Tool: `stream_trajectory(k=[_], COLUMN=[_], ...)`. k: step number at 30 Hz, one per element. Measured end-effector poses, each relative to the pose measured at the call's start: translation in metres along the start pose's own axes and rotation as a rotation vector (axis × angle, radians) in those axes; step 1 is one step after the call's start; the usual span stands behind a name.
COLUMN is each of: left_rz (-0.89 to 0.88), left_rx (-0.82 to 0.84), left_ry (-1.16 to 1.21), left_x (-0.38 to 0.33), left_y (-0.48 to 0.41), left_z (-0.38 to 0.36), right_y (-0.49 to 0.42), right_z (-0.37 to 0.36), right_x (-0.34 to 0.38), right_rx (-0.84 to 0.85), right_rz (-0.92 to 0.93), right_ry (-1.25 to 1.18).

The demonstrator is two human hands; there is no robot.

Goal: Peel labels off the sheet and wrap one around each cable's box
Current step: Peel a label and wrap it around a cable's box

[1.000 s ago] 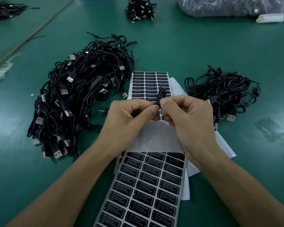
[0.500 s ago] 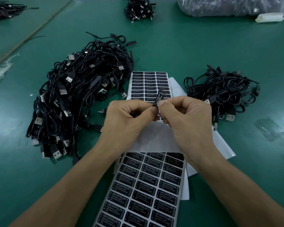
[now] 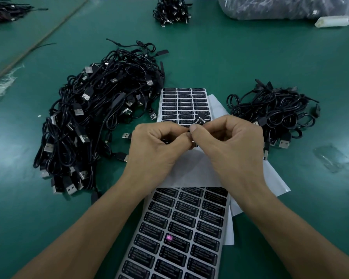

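Observation:
My left hand and my right hand meet above the label sheets, both pinching one small black cable box with a black label on it. The box's tip sticks up between my thumbs; the rest is hidden by fingers. A near label sheet with rows of black "LED CONTROLLER" labels lies under my forearms. A second label sheet lies just beyond my hands. A big pile of black USB cables sits to the left, a smaller cable pile to the right.
Empty white backing sheets lie under my hands on the green table. Another cable bundle sits at the far edge, a clear plastic bag and a white block at the far right.
Both hands stay together on the box. The box's exposed tip has turned and sunk lower between my fingers, with the label pressed closer around it.

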State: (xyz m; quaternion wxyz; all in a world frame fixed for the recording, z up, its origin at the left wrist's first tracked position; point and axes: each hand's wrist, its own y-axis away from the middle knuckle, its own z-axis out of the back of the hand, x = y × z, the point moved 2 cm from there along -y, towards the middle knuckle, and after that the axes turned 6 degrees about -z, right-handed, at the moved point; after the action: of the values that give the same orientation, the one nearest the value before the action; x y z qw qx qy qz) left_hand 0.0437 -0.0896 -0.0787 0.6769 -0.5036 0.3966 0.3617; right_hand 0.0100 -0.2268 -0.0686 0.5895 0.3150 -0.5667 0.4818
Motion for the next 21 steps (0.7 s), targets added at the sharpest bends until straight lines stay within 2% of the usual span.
stream_trajectory(k=[7,13,17,21], left_rz=[-0.008,-0.012,-0.017,-0.058], left_rx=[-0.027,-0.026,-0.007,-0.002], left_ry=[0.002,0.033,0.002,-0.095], left_x=[0.002,-0.002,-0.001,-0.001], left_y=[-0.001,0.0,0.0,0.001], left_z=[0.001,0.0,-0.001,-0.002], right_y=[-0.004,-0.007,-0.01,-0.01], right_z=[0.005,0.001,0.001,0.003], right_x=[-0.006,-0.01,-0.01,-0.008], right_rx=[-0.1,0.039,0.066,0.069], right_rz=[-0.053,-0.039,-0.02,0.004], right_ry=[0.085,-0.082,-0.17,-0.137])
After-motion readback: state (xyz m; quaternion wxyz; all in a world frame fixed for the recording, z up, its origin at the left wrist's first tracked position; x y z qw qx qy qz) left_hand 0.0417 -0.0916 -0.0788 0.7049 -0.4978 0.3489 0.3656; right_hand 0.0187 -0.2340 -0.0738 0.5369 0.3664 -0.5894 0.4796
